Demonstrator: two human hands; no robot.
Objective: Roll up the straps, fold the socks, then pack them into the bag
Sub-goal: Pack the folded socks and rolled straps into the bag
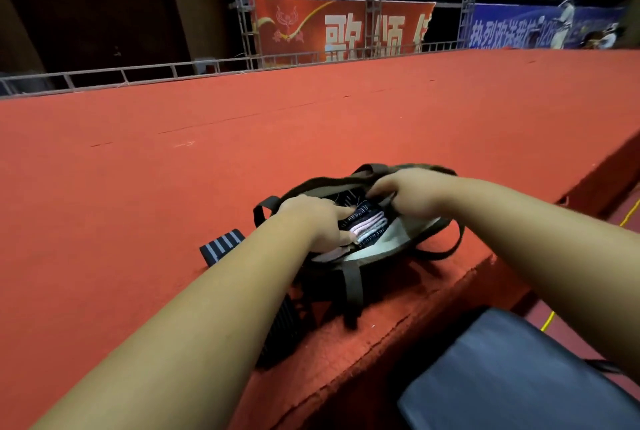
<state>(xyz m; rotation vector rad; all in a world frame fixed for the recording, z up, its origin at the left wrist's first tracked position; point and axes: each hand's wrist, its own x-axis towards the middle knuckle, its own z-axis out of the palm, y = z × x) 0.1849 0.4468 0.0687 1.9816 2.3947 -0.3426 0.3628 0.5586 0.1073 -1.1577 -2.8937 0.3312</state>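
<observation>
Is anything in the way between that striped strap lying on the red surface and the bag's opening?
Yes: the left hand and its forearm lie between the strap and the bag, and folded socks sit in its mouth.

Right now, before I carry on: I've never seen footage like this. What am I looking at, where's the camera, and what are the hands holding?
There is no machine here, just a person's two bare hands filmed by one camera worn on their head, looking forward and down. On the red carpeted surface sits an open dark bag. The left hand pinches folded socks in its mouth. The right hand, blurred, seems to grip its far rim. A rolled striped strap lies to the bag's left.
</observation>
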